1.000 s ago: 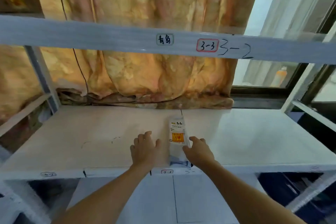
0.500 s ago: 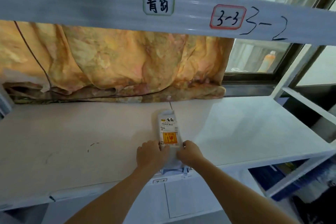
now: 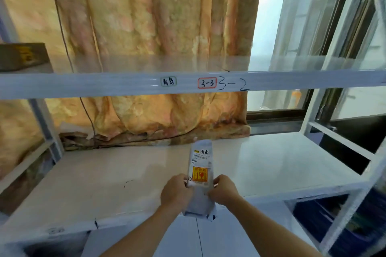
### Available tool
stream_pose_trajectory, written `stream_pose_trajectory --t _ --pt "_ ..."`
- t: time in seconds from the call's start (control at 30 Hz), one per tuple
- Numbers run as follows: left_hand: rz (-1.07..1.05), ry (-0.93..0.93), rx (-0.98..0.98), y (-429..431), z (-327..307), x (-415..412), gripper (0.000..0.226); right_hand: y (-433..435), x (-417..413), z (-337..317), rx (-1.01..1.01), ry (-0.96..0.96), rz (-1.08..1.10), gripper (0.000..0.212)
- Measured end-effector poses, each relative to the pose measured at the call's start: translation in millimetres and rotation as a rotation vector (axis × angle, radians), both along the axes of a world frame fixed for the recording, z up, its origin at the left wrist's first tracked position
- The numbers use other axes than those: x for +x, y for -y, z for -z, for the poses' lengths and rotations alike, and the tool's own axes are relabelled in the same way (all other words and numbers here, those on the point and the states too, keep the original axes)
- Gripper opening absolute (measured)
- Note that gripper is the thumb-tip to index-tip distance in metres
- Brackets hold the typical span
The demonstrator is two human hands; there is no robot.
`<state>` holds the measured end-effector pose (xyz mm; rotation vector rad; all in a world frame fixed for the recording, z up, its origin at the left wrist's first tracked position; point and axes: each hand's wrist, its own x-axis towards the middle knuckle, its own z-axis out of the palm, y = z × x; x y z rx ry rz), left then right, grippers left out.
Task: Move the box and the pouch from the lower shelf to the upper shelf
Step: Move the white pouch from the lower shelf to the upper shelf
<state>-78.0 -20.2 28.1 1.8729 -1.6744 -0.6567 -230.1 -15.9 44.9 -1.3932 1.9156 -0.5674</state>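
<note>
A white pouch point(image 3: 200, 165) with an orange label is held between both hands, its near end lifted over the front edge of the lower shelf point(image 3: 104, 177). My left hand point(image 3: 176, 191) grips its left side and my right hand point(image 3: 223, 191) grips its right side. The upper shelf point(image 3: 104, 83) runs across the view above, marked "3-3" and "3-2". A dark box point(image 3: 23, 56) with a yellow label sits on the upper shelf at the far left.
An orange patterned curtain point(image 3: 146, 27) hangs behind both shelves. White shelf uprights point(image 3: 313, 106) and a window stand at the right. Dark blue items point(image 3: 313, 213) lie below the lower shelf at the right.
Both hands closed on the pouch and raised its near end off the lower shelf. The view has tilted upward, bringing the upper shelf surface and the dark box into sight.
</note>
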Motion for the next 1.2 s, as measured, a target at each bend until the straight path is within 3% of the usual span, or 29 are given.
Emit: stream_pose_trajectory --t 0.3,0.47,0.83,1.2 --pt "-0.067 -0.132 -0.271 -185 -121 -27 0.019 -167 -25 -108 -0.388 0.111 0.004 0.022" --pt "-0.089 -0.187 -0.423 -241 -179 -31 0.019 -219 -29 -176 -0.550 0.112 -0.032 0.019" --pt "-0.090 -0.153 -0.577 -269 -241 -8 0.019 -256 -10 -250 -0.589 0.013 -0.101 0.019" --pt "-0.049 -0.116 -0.565 -264 -257 7 0.022 -249 -2 -265 -0.589 0.039 -0.091 0.027"
